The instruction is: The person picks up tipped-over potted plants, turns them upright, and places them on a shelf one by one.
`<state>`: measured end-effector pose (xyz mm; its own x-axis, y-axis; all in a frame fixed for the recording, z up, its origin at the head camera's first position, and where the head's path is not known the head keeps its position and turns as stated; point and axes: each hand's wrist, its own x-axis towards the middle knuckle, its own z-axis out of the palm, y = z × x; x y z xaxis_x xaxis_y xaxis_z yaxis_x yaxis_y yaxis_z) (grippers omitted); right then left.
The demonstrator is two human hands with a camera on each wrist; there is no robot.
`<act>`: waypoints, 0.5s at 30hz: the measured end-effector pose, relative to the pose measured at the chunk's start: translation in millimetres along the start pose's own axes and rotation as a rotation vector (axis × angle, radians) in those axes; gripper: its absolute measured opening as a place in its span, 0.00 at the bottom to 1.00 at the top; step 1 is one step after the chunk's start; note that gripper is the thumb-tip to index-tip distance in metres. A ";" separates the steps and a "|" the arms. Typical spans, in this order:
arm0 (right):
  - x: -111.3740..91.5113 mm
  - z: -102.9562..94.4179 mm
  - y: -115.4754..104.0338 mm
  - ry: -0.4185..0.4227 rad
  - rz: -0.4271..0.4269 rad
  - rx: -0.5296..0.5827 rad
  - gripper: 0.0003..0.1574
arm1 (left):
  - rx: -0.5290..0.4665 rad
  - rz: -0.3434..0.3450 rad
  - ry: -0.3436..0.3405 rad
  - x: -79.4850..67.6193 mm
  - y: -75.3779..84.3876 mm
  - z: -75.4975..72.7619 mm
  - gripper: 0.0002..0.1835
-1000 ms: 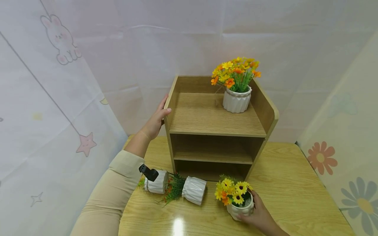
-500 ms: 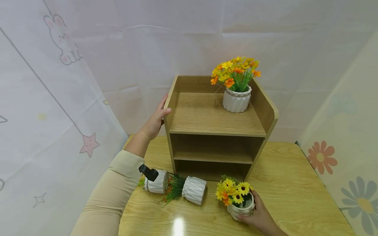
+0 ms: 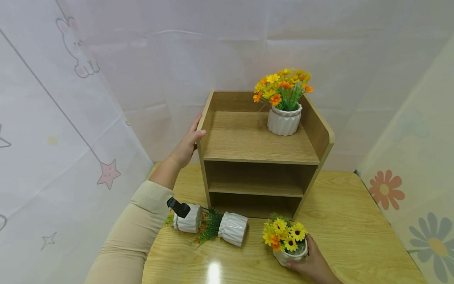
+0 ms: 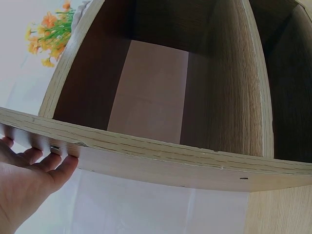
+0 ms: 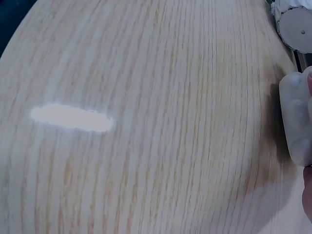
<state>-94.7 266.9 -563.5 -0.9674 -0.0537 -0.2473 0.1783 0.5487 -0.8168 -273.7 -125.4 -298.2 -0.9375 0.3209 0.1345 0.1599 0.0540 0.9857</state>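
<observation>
My left hand (image 3: 183,149) rests against the left side panel of a small wooden shelf (image 3: 260,142). In the left wrist view, the fingertips (image 4: 67,167) press on the panel's outer face. At the front of the table, my right hand (image 3: 315,263) grips a white ceramic flowerpot (image 3: 288,259) by its right side, thumb in front. Yellow and orange artificial flowers (image 3: 283,234) lean left over its rim. The bumpy pot wall (image 5: 295,117) shows at the edge of the right wrist view, with a shadow on the tabletop beside it.
A white pot (image 3: 283,121) of orange and yellow flowers stands upright on the shelf's top, at right. Two white pots lie on their sides before the shelf, one pot (image 3: 233,228) with red-flowered greenery and another pot (image 3: 191,221) partly behind the left wrist camera (image 3: 179,208).
My right hand has turned the flowerpot slightly, and its flowers have shifted a little to the right. The left hand and the shelf stay where they were.
</observation>
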 end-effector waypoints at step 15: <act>0.5 6.8 9.3 0.063 -0.057 0.022 0.77 | 0.009 0.001 -0.005 0.4 -0.2 -0.2 0.42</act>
<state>-92.3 266.3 -574.7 -0.9854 -0.0310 -0.1675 0.1262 0.5281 -0.8397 -274.2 -125.5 -298.4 -0.9358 0.3259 0.1345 0.1631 0.0622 0.9846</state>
